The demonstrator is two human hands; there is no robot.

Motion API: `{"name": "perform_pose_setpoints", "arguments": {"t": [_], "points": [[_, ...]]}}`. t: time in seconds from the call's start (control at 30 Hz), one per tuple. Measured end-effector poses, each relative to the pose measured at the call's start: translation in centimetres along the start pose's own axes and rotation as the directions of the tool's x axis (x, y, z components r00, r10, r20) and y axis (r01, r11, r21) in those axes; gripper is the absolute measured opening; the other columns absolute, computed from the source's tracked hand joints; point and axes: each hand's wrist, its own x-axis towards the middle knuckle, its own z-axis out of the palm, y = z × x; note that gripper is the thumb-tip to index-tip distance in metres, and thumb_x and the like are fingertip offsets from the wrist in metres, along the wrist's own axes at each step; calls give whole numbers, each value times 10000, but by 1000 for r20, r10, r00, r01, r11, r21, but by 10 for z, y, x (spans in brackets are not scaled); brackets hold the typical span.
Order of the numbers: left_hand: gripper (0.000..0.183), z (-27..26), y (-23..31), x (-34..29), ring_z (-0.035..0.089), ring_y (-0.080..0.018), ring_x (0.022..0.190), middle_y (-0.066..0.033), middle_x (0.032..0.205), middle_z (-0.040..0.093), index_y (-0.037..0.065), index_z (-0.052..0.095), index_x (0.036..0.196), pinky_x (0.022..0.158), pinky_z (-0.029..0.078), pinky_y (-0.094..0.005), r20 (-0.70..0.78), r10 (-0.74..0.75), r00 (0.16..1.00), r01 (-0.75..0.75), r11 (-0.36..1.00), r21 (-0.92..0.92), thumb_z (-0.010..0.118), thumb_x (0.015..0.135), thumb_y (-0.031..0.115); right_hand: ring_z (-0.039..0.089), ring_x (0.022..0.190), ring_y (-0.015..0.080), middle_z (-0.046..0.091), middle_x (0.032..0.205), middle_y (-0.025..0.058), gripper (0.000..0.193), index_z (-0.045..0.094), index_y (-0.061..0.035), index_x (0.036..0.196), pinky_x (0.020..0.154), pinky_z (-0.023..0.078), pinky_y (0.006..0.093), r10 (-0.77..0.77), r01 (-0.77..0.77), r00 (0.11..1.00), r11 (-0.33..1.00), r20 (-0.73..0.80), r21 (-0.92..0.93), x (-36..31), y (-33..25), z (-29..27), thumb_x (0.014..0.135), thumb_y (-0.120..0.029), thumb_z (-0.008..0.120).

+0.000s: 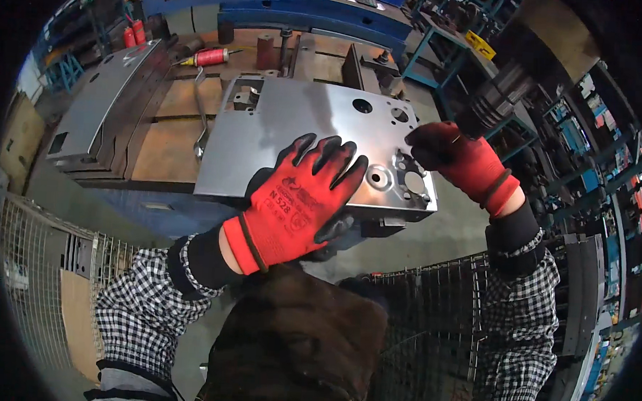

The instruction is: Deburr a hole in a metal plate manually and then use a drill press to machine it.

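A bright sheet-metal panel (296,113) with several round holes and a square cutout lies on the machine table in front of me. My left hand (300,192), in a red glove with black fingertips, rests on the panel's near edge with its fingers spread. Above the panel's right end is my right hand (462,160), gloved alike, its fingers curled together; whatever they hold, if anything, is hidden. Beside that hand hangs a dark machine spindle (501,101). A dished hole (378,178) and a large round hole (413,181) sit between the two hands.
Stacked sheet-metal panels (110,105) stand on the table's left. A long metal rod (200,113), a red bottle (211,57) and a clamp block (373,68) lie around the panel. Wire mesh baskets (430,327) flank me below. Loaded shelves (588,162) line the right.
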Motion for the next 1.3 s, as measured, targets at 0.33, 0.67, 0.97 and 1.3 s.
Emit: {"name": "perform_pose_setpoints", "arguments": {"t": [0.33,0.67,0.97,1.3], "points": [[812,2,0,-1,463,-419,1447,-210,1581,487,67,473,1585,1240,319,-567,-7,-5,1000,5,1000,5,671,926,498,742,919,271,765,1014,124,272,774,-65,1107,829,584,387,7,-4,999,998,50,-70,0,0,1,903,-223,860],[851,3,-1,-2,461,-422,1450,-212,1605,469,76,450,1605,1243,315,-567,26,3,1000,-4,1000,28,687,912,509,729,841,226,750,920,103,248,772,-58,1093,781,570,377,-8,9,1000,953,6,-304,-1,-1,0,925,-227,839],[829,2,1,-1,466,-413,1443,-207,1597,472,65,465,1589,1239,322,-554,27,-7,1000,6,1000,29,685,925,508,755,919,228,770,1000,114,286,771,-53,1161,839,587,348,105,-105,994,945,-15,-311,-4,-1,-3,917,-186,841],[789,3,1,-2,465,-421,1438,-209,1575,490,67,492,1569,1237,324,-563,1,-6,1000,6,1000,20,676,933,496,756,973,342,785,995,129,335,765,-97,1164,866,595,400,55,-54,998,996,7,-77,-4,6,-2,918,-318,815]]}}
